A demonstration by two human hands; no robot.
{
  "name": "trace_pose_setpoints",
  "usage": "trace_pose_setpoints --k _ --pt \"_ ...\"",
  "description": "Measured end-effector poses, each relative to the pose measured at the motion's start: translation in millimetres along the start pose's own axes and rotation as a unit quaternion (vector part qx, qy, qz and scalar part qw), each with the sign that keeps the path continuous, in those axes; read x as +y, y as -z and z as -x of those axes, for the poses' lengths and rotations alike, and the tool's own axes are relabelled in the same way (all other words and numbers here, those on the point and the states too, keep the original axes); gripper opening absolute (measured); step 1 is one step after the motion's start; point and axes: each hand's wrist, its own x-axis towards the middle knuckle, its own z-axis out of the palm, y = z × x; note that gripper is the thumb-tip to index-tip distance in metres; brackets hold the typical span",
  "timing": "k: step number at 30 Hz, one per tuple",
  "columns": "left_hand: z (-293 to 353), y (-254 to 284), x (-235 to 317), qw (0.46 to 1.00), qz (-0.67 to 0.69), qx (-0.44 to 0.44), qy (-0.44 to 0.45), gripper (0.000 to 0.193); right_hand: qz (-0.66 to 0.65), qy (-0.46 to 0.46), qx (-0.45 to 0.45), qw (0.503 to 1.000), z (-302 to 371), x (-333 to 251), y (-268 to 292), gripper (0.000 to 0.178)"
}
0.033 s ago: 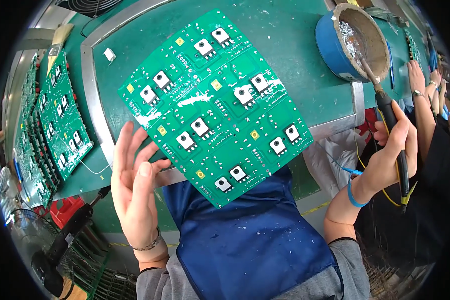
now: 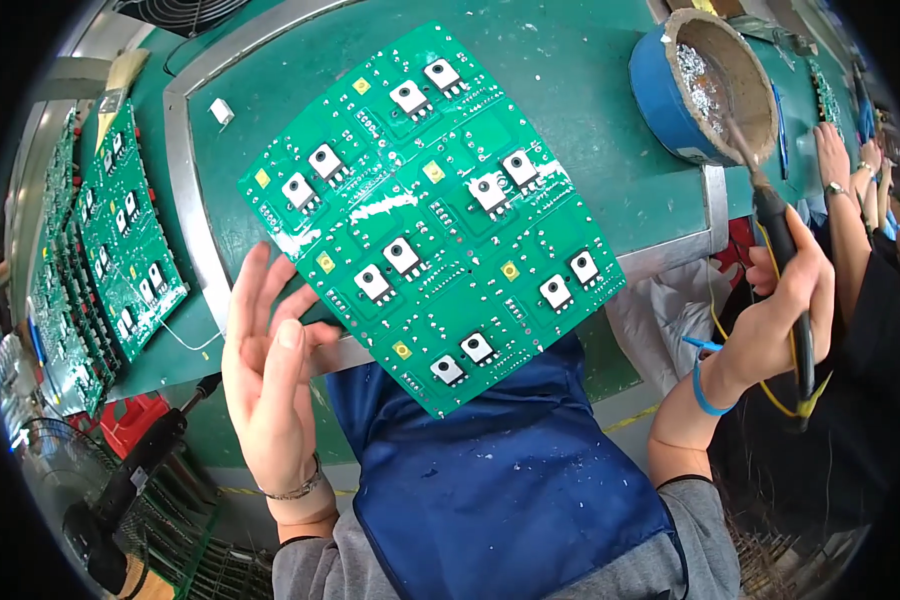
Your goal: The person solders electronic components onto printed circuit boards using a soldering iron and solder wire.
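A green circuit board (image 2: 450, 250), with several white flat-bodied components and yellow square parts, lies tilted across the front of the bench and over my apron. My left hand (image 2: 275, 375) is at its left edge, fingers apart and thumb raised clear. Some fingertips meet or pass behind that edge; whether they bear the board's weight I cannot tell. On the right, my right hand (image 2: 785, 290) grips the dark handle of a soldering iron (image 2: 770, 205). The iron's tip is at the near rim of a round blue-sided pot (image 2: 660, 100) that holds silvery solder scraps.
Several similar boards (image 2: 120, 230) stand stacked on the left, a brush (image 2: 120, 80) behind them. A small white block (image 2: 221, 110) lies on the green bench (image 2: 570, 60) inside a metal frame (image 2: 195, 200). At the far right are another person's hands (image 2: 832, 150).
The soldering iron and my right hand have shifted very slightly at the pot's rim. The board and my left hand look almost unmoved.
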Motion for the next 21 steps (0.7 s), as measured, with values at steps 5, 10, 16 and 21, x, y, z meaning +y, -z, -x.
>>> trace_pose_setpoints --k 5,10,16,21 --pt "-10 -2 -1 0.994 0.099 -0.005 0.046 0.051 -0.148 0.135 -0.139 0.970 25 3 -13 0.036" --pt "-14 -11 -5 0.987 0.143 -0.016 0.067 0.040 -0.132 0.175 -0.217 0.951 46 11 -40 0.053" --pt "-15 -9 8 0.963 0.239 -0.100 0.068 0.044 -0.196 0.060 -0.231 0.951 48 3 -35 0.051" --pt "-5 -3 17 0.955 0.287 -0.052 0.054 0.044 -0.282 -0.022 -0.253 0.925 41 -10 -21 0.051"
